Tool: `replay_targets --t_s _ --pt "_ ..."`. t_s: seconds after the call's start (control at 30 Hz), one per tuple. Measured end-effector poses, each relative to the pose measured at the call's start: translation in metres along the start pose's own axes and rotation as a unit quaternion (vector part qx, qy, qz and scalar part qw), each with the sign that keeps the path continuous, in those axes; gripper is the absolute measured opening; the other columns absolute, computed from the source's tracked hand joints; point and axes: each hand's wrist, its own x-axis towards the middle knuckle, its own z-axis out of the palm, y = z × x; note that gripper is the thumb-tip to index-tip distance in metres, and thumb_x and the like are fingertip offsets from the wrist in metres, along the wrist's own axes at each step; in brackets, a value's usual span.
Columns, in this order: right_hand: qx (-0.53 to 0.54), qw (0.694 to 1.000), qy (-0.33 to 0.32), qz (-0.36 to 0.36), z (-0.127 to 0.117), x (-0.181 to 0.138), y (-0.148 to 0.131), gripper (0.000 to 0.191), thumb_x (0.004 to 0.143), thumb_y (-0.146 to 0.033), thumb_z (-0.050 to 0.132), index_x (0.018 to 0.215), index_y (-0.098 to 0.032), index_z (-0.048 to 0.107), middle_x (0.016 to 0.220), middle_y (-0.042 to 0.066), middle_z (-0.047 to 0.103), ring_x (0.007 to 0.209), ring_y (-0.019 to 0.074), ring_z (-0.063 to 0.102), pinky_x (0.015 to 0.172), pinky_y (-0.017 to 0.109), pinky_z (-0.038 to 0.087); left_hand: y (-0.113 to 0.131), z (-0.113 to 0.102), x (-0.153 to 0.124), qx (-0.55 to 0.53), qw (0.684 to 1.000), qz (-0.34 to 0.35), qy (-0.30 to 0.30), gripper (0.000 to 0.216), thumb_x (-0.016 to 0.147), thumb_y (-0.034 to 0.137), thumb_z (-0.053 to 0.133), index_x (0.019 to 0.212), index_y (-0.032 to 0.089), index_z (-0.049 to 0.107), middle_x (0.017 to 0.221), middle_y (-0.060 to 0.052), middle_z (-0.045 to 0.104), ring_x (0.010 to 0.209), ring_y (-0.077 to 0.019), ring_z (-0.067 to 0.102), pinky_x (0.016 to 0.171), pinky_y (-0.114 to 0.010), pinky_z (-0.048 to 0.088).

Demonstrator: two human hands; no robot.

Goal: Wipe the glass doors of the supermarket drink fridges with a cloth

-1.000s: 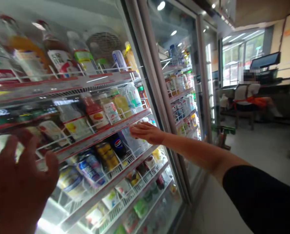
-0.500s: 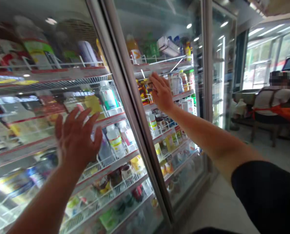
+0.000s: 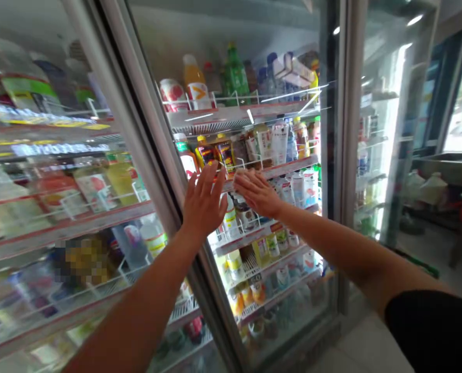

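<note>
Shop fridges (image 3: 347,155) full of cold drinks stand in a row. My left hand (image 3: 204,203) and my right hand (image 3: 257,191) are both open, with the fingers spread out, and they hold nothing. They lie flat on the glass door (image 3: 254,31) of the middle fridge, close beside each other. Behind the glass, bottles sit on white wire shelves (image 3: 250,111). An orange bottle (image 3: 194,77) and a green bottle (image 3: 234,72) stand on the top one.
</note>
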Motion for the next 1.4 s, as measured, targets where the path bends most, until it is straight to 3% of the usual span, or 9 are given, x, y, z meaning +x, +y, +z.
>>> replay_targets --t_s 0.07,0.27,0.5,0.73,0.97,1.13,1.2,1.3,1.4 --pt "0.006 1.0 0.002 -0.005 -0.001 0.003 0.014 0.048 0.102 -0.024 0.041 0.149 -0.034 0.045 0.156 -0.003 0.043 0.15 0.0156 0.033 0.128 0.044 0.026 -0.001 0.012 0.006 -0.004 0.999 -0.034 0.016 0.085 0.094 0.021 0.055 0.163 0.029 0.004 0.167 -0.007 0.017 0.153 -0.0277 0.02 0.128 -0.053 0.014" --pt "-0.048 0.943 0.211 0.253 0.008 0.052 0.068 0.051 0.103 -0.031 0.026 0.149 -0.021 0.045 0.157 0.008 0.04 0.152 0.0231 0.028 0.125 0.052 0.028 0.005 0.05 0.017 -0.034 0.989 -0.141 0.042 0.082 0.094 0.024 0.056 0.162 0.028 0.01 0.167 -0.008 0.015 0.155 -0.0314 0.005 0.125 -0.064 -0.001" --pt "-0.026 0.997 0.077 0.002 -0.007 0.076 0.064 0.051 0.105 -0.028 0.025 0.154 -0.027 0.036 0.158 0.002 0.04 0.151 0.0179 0.031 0.126 0.045 0.027 0.016 0.068 0.016 0.004 0.987 -0.152 0.056 0.083 0.096 0.026 0.058 0.162 0.026 0.009 0.167 -0.009 0.007 0.153 -0.0319 -0.008 0.122 -0.069 -0.01" --pt "0.045 0.986 0.126 0.105 -0.013 0.093 0.084 0.054 0.105 -0.031 0.021 0.158 -0.023 0.027 0.164 0.002 0.029 0.154 0.0182 0.021 0.129 0.04 0.022 0.019 0.066 0.016 0.072 0.986 -0.145 0.029 0.076 0.097 0.03 0.053 0.161 0.03 0.013 0.168 -0.002 -0.003 0.153 -0.027 -0.012 0.126 -0.061 -0.004" --pt "0.117 0.983 -0.073 -0.123 -0.031 0.069 0.097 0.061 0.102 -0.047 0.03 0.157 -0.02 0.029 0.163 -0.003 0.029 0.152 0.02 0.026 0.127 0.037 0.025 0.059 0.087 0.076 0.069 0.996 -0.058 -0.019 0.057 0.102 0.037 0.034 0.156 0.023 0.031 0.168 0.003 0.016 0.152 -0.0175 -0.015 0.13 -0.046 0.002" --pt "0.054 0.995 0.081 0.001 -0.069 0.022 0.207 0.059 0.1 -0.056 0.033 0.153 -0.032 0.038 0.161 -0.01 0.023 0.154 0.0153 0.021 0.13 0.033 0.011 0.073 0.118 0.087 0.057 0.985 -0.149 -0.07 0.057 0.101 0.026 0.035 0.158 0.027 0.029 0.165 0.0 0.026 0.155 -0.0191 0.006 0.129 -0.051 0.003" --pt "0.029 0.997 0.063 0.033 -0.07 0.004 0.24 0.061 0.1 -0.053 0.021 0.15 -0.026 0.044 0.16 -0.009 0.019 0.154 0.0162 0.015 0.128 0.036 0.008 0.09 0.127 0.088 0.07 0.978 -0.192 -0.047 0.057 0.101 0.026 0.038 0.157 0.025 0.031 0.165 -0.001 0.025 0.155 -0.0197 0.003 0.129 -0.053 0.003" --pt "0.036 0.996 0.06 0.049 -0.062 -0.014 0.254 0.071 0.1 -0.053 0.007 0.128 -0.023 0.065 0.16 -0.01 0.015 0.155 0.0178 0.006 0.127 0.037 0.003 0.131 0.143 0.105 0.102 0.963 -0.249 0.009 0.057 0.105 0.038 0.033 0.157 0.013 0.029 0.167 -0.006 0.011 0.154 -0.02 -0.004 0.128 -0.049 0.007" --pt "0.07 0.996 0.045 0.032 -0.06 -0.021 0.242 0.065 0.101 -0.06 0.015 0.122 -0.029 0.068 0.159 -0.013 0.023 0.156 0.0175 0.002 0.128 0.043 -0.001 0.168 0.163 0.138 0.109 0.979 -0.174 -0.012 0.064 0.108 0.047 0.019 0.155 0.006 0.029 0.166 -0.006 0.004 0.152 -0.0216 -0.006 0.125 -0.042 0.01"
